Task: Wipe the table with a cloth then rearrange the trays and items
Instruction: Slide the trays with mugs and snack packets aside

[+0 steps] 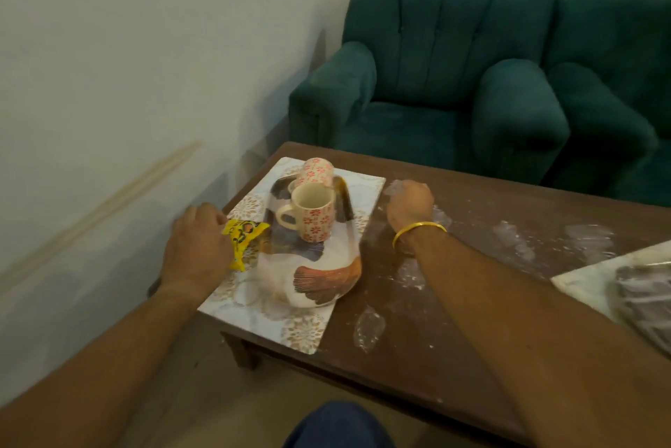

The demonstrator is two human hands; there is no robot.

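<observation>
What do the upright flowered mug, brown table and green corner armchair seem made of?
The upright cream mug with red flowers looks like glazed ceramic: smooth, thick-walled. The dark brown table seems wood or veneer, dull finish, square leg. The green corner armchair appears upholstered in velvet-like fabric: matte nap, stitched channels.

Looks like somebody's living room at home. The giveaway is the low, dark wooden coffee table (pixel 508 200) with a teal tufted armchair (pixel 428 91) parked right behind its far edge and a second matching armchair (pixel 610 84) just beside that one, further toward the table's right end. Plain pale painted wall (pixel 109 48) runs along the table's left side and behind the chairs. On the table's left end there's a marble-look tray (pixel 301 333) carrying two floral mugs (pixel 314 215), proper everyday household stuff.
</observation>
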